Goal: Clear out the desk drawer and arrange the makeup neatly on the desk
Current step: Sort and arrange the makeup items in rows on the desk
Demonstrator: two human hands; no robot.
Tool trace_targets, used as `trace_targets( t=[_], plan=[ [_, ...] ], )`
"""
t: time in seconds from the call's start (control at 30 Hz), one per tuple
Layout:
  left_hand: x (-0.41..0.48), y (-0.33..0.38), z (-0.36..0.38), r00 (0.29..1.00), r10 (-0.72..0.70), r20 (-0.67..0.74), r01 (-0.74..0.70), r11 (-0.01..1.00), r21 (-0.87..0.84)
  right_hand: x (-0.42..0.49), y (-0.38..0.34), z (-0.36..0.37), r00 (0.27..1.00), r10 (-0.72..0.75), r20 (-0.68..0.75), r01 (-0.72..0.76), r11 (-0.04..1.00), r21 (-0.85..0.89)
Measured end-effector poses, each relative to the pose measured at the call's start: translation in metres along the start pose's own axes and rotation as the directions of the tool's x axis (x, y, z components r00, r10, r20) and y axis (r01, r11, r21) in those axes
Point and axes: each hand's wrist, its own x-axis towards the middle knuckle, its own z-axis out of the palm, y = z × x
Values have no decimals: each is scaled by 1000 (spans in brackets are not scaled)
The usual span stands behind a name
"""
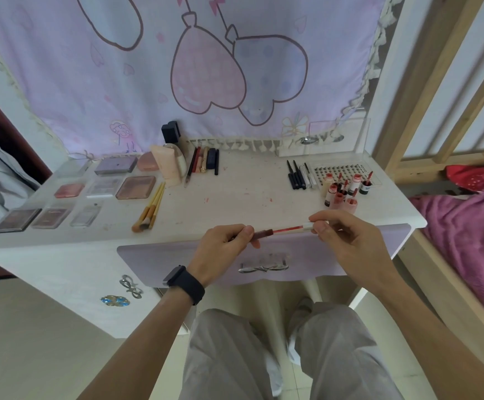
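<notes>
Before desk point(235, 197), left hand point(223, 246) hides base of lip-gloss tube point(263, 234).

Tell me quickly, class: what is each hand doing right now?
Left hand: closed, gripping the lip gloss tube.
Right hand: closed, pinching the applicator cap.

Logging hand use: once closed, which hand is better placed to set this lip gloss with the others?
Right, probably: the right hand, pinching the wand cap, sits nearest the lip gloss cluster; the left hand, gripping the tube, is farther.

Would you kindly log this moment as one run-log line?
left hand: grips lip gloss tube | right hand: pinches wand cap | wand out of tube
</notes>
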Motion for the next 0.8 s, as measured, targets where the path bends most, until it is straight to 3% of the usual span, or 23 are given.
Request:
trace_targets(
  t=[0.67,0.8],
  plan=[
    [2,3,-9,999,23,-39,-19,995,94,-5,5,-11,995,-18,-93,25,997,79],
    [3,2,-10,998,0,-63,2,1000,30,-1,2,-16,992,6,-127,6,996,93]
  ],
)
